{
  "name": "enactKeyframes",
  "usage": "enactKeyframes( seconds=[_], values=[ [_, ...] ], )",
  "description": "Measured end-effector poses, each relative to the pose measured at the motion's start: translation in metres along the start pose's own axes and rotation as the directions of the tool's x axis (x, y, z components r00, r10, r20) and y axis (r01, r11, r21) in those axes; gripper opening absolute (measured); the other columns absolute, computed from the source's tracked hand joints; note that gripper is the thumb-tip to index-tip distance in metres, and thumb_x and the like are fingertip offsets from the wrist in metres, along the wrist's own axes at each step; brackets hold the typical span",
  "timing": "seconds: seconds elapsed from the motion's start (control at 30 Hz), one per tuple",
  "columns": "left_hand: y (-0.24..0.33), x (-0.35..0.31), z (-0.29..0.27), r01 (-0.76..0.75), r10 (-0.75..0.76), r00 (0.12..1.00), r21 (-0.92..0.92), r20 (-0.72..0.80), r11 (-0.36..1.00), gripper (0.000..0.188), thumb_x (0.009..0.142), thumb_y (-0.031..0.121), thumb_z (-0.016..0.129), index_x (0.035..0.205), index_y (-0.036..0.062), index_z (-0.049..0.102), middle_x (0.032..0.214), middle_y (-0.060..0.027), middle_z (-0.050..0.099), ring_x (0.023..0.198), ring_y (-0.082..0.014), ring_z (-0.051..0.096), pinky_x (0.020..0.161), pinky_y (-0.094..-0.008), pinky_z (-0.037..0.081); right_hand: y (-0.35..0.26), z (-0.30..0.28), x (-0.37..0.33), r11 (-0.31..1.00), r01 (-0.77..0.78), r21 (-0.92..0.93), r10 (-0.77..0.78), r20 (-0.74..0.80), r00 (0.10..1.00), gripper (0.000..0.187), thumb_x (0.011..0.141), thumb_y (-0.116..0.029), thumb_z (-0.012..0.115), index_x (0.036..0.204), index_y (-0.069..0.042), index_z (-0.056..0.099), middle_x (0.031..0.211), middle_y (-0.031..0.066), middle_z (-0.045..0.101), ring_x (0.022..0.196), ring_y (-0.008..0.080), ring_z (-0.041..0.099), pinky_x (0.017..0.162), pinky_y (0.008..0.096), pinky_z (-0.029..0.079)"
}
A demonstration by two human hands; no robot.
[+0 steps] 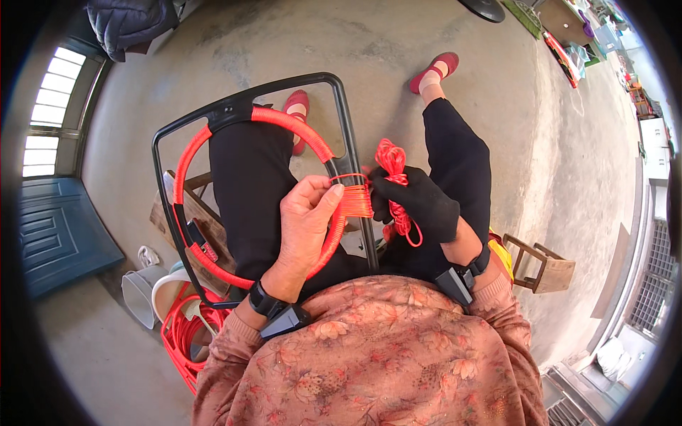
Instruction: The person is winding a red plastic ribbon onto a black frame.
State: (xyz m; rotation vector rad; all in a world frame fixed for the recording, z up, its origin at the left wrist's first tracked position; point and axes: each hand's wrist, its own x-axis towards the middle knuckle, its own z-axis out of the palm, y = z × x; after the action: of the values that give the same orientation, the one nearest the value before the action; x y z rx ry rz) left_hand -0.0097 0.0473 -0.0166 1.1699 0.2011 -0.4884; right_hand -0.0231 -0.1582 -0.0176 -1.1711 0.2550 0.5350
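Note:
Across my lap lies a black tubular frame (346,113) with a round ring (295,126) inside it, most of the ring wound in red cord. Where ring meets the frame's right bar, a band of red cord windings (355,201) goes around both. My bare left hand (302,224) pinches cord at the left edge of this band, thumb and forefinger together. In my right hand (424,204), which wears a black glove, a looped bundle of red cord (391,159) is gripped just right of the bar. The right fingertips are partly hidden behind the bundle.
At my lower left, coils of red cord (186,330) hang by a white bucket (167,291) and a grey bucket (135,291). A wooden bench (167,220) shows behind the ring, and a wooden stool (550,273) stands at right.

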Motion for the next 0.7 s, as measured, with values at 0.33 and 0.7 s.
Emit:
enactKeyframes(
  seconds=[0.33, 0.7],
  values=[
    [-0.005, 0.001, -0.006, -0.075, 0.069, 0.996, 0.101, 0.064, 0.992, 0.006, 0.095, 0.011, 0.058, 0.095, 0.0047, 0.056, 0.081, -0.0028, 0.065, 0.065, -0.0065, 0.061, 0.054, -0.0227, 0.051, -0.007, 0.008, -0.026, 0.976, -0.052, -0.212, 0.041, -0.058, 0.997, 0.019, 0.09, -0.021, 0.06, 0.085, -0.003, 0.06, 0.068, 0.0034, 0.059, 0.057, 0.0126, 0.059, 0.057, 0.0252, 0.048],
    [-0.001, 0.003, -0.012, 0.083, -0.086, 0.996, -0.101, -0.032, 0.991, 0.017, 0.098, 0.018, 0.051, 0.104, 0.0042, 0.058, 0.091, -0.0043, 0.065, 0.075, -0.0121, 0.064, 0.063, -0.0263, 0.053, -0.003, -0.175, -0.086, 0.717, 0.643, 0.269, -0.265, -0.748, 0.608, 0.028, 0.095, -0.025, 0.056, 0.11, -0.002, 0.058, 0.086, 0.0047, 0.058, 0.072, 0.0166, 0.056, 0.063, 0.0292, 0.046]
  ],
)
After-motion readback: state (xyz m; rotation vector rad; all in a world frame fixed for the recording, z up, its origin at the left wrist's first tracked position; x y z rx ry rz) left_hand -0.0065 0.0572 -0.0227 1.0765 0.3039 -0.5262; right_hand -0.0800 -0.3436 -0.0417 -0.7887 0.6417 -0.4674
